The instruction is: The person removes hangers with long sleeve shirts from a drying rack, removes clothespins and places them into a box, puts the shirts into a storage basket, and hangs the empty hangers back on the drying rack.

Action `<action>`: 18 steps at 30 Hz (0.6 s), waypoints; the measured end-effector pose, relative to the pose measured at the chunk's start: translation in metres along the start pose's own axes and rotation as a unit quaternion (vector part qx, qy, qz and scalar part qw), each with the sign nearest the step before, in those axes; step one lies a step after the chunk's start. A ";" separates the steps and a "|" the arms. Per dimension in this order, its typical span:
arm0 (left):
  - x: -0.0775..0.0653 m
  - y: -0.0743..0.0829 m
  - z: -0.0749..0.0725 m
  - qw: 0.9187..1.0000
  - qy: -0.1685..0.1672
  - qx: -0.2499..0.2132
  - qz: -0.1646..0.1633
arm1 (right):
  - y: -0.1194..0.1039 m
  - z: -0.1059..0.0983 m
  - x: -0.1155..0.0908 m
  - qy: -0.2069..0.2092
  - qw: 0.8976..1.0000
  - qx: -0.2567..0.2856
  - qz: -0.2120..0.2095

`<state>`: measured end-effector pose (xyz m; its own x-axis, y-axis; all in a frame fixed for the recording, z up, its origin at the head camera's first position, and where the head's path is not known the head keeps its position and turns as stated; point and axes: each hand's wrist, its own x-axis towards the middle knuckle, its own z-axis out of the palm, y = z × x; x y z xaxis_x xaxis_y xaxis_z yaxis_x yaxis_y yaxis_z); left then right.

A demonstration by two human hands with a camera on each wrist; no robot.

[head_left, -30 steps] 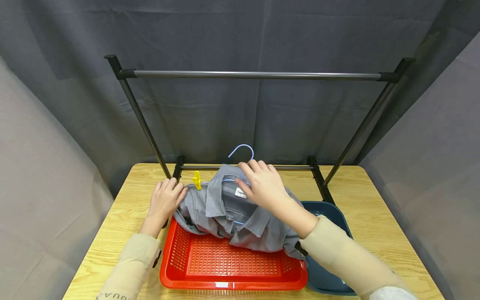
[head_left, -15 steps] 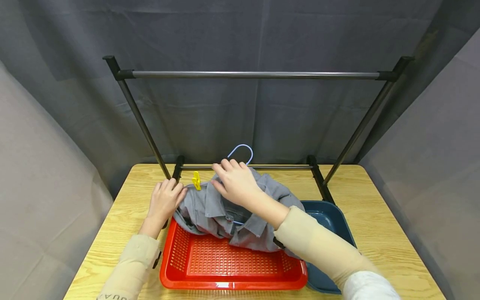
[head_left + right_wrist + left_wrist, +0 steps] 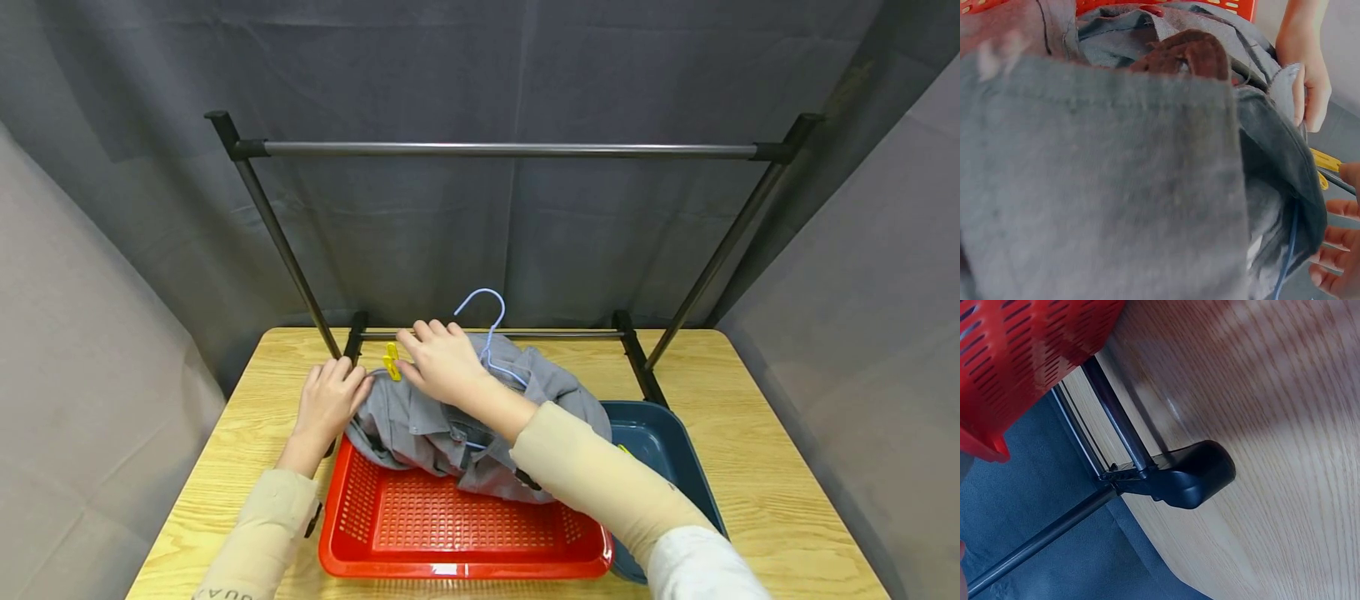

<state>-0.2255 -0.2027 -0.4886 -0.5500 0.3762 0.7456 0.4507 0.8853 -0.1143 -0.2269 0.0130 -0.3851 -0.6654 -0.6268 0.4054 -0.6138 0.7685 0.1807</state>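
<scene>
A grey collared shirt (image 3: 435, 417) lies bunched over the red basket, with a light blue hanger (image 3: 491, 321) inside it and its hook standing up. My left hand (image 3: 327, 404) pinches the shirt's left shoulder; the right wrist view shows the same left hand (image 3: 1310, 81) on the cloth. A yellow clothespin (image 3: 392, 363) is clipped at that shoulder. Over the collar, my right hand (image 3: 448, 367) reaches close to the clothespin, its fingers apart in the right wrist view and holding nothing. The shirt's collar (image 3: 1110, 175) fills much of the right wrist view.
The red basket (image 3: 465, 569) stands at the table's front, partly over a dark blue basin (image 3: 667, 442) holding something yellow. A black garment rack (image 3: 510, 150) spans behind, its left foot (image 3: 1191, 475) on the wooden table. Grey curtains enclose the back and sides.
My right hand has moved left from beside the hanger's hook, across the collar, to the yellow clothespin. The hook's base is uncovered now. My left hand has stayed at the shoulder.
</scene>
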 end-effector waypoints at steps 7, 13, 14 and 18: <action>0.000 0.001 0.000 1.000 0.001 0.001 0.002 | -0.006 0.008 0.006 -0.027 1.000 0.003 0.003; -0.002 0.000 0.002 1.000 -0.002 0.001 0.002 | -0.008 0.014 0.008 -0.042 0.999 0.009 0.009; -0.002 0.000 0.001 1.000 -0.006 0.001 0.001 | -0.008 0.015 0.009 -0.045 0.999 0.010 0.009; -0.002 0.000 0.001 1.000 -0.016 0.003 -0.001 | -0.009 0.016 0.010 -0.051 0.999 0.016 0.010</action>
<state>-0.2247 -0.2029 -0.4907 -0.5735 0.3822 0.7246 0.4445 0.8882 -0.1166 -0.2348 -0.0022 -0.3972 -0.7166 -0.6226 0.3145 -0.6125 0.7774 0.1432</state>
